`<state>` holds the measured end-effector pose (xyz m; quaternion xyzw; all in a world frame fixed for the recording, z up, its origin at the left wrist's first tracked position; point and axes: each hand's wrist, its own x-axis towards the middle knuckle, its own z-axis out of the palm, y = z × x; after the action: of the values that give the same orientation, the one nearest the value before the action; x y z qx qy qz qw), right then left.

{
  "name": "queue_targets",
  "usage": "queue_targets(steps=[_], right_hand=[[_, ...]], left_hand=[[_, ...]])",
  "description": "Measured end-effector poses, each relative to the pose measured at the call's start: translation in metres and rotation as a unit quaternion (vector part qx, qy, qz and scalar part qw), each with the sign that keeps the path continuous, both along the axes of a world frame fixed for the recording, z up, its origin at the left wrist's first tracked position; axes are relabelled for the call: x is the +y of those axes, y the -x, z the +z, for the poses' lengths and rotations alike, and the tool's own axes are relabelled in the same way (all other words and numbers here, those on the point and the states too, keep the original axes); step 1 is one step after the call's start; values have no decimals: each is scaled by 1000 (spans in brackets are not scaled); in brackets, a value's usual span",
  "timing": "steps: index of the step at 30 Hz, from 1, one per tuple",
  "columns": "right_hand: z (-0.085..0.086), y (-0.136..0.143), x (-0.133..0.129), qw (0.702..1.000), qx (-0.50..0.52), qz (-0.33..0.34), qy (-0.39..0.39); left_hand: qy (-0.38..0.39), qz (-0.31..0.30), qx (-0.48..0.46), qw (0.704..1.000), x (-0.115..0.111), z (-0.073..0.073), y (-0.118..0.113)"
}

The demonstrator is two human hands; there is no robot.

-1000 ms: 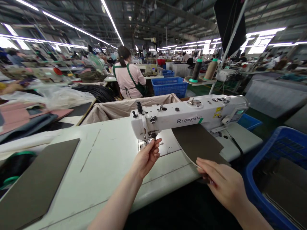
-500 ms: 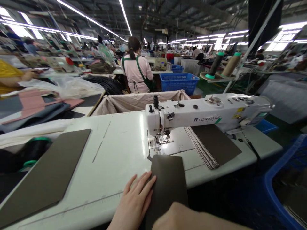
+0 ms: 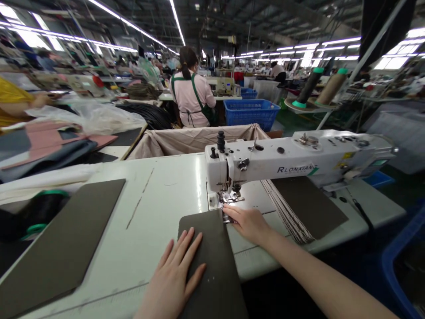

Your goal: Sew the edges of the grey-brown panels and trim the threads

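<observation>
A dark olive panel (image 3: 212, 252) lies over the front edge of the pale sewing table (image 3: 159, 190), its upper right corner near the needle area. My left hand (image 3: 177, 270) rests flat on its left side, fingers spread. At the machine's presser foot, my right hand (image 3: 247, 221) reaches in with its fingers together at the panel's corner; whatever is between the fingertips is too small to make out. The white sewing machine (image 3: 265, 161) stands over this spot. Behind my right hand, under the machine arm, sits a stack of dark panels (image 3: 308, 208).
Another dark panel (image 3: 66, 239) lies at the table's left, beside black thread spools (image 3: 46, 210). A cloth-lined bin (image 3: 192, 139) stands behind the table. A person in a green apron (image 3: 192, 95) sits beyond it. Blue baskets (image 3: 252, 113) stand behind and at the right.
My right hand has moved from the front edge up to the presser foot. The panel has shifted left and turned slightly, my left hand still on it. The view has shifted a little.
</observation>
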<state>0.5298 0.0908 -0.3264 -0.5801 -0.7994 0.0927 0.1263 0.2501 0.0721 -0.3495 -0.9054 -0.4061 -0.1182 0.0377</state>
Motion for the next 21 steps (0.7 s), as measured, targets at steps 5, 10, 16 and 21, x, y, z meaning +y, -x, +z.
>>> queue_targets(steps=[5, 10, 16, 21], right_hand=[[-3, -1, -1, 1000, 15, -8, -1], [-4, 0, 1, 1000, 13, 0, -4], [-5, 0, 3, 1000, 6, -7, -3], [-4, 0, 4, 1000, 13, -4, 2]], left_hand=[[42, -32, 2, 999, 37, 11, -1], [99, -112, -2, 989, 63, 21, -28], [107, -79, -4, 991, 71, 21, -37], [114, -89, 0, 990, 73, 20, -38]])
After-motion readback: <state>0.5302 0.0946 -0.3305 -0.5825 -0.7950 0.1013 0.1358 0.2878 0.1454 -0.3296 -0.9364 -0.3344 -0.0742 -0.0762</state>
